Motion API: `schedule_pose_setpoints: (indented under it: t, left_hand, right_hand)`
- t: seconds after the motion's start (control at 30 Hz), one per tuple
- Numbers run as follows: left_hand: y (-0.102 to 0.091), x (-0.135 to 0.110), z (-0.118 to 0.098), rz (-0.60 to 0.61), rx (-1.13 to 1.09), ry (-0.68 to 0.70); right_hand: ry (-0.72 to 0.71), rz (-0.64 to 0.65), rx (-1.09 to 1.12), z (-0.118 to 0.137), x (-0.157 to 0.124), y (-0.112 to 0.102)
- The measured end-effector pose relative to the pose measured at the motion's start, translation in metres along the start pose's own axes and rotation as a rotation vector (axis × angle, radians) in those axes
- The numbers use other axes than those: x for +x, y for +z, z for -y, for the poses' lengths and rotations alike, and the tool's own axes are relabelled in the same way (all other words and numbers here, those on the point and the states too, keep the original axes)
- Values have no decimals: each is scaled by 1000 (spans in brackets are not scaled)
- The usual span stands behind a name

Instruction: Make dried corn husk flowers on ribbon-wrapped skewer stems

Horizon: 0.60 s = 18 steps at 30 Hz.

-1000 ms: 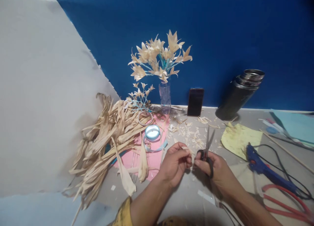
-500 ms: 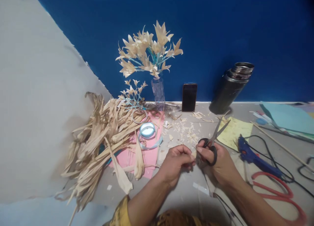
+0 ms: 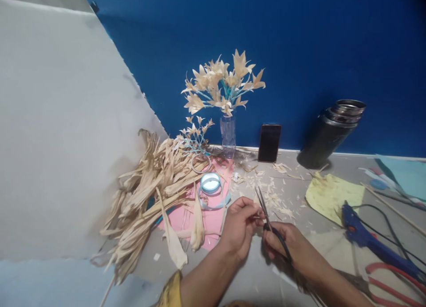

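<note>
My left hand (image 3: 238,225) is closed in a pinch, with a tiny pale piece, probably dried husk, barely showing at its fingertips. Black-handled scissors (image 3: 266,209) are in my right hand (image 3: 286,242), their narrow blades pointing up beside the left fingertips. The blades look nearly closed. Small pale husk clippings (image 3: 274,196) lie scattered on the table just beyond both hands. To the left, dried corn husks (image 3: 149,200) are heaped, with single husk strips near a roll of light blue ribbon (image 3: 211,183) on pink paper (image 3: 186,214).
A clear vase (image 3: 228,136) of husk flowers (image 3: 221,80) stands by the blue wall, near a phone (image 3: 269,143) and a tilted dark flask (image 3: 331,134). At right lie yellow paper (image 3: 329,194), a blue glue gun (image 3: 362,236) with its cord, and red-handled scissors (image 3: 396,276).
The view has shifted left and up. The scissor blades have swung from pointing right, spread apart, to nearly upright and nearly closed by my left fingertips.
</note>
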<state>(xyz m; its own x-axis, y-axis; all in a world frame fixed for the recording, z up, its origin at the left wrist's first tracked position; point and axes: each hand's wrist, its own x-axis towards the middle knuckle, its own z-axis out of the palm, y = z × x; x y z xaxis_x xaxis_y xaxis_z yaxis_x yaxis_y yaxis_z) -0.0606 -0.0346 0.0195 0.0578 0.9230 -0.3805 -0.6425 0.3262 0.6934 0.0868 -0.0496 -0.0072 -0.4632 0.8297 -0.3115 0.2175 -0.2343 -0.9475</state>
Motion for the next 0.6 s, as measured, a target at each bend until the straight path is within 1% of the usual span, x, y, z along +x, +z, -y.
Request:
schedule_pose_setpoints:
  t: [0.17,0.33,0.5,0.57,0.6]
  left_hand:
    - [-1,1,0,6,30,8]
    - [-3,0,0,26,53,-1]
    - [-2,-1,-1,30,56,-7]
    - [-2,-1,-1,31,62,-6]
    - [-2,-1,0,32,71,-5]
  right_hand:
    - [32,-5,-9,-5,1,-1]
    - [66,-10,28,-5,1,-2]
    - [59,-3,33,-5,2,-1]
    - [51,-25,55,-4,2,0]
    - [38,-57,74,-3,2,-1]
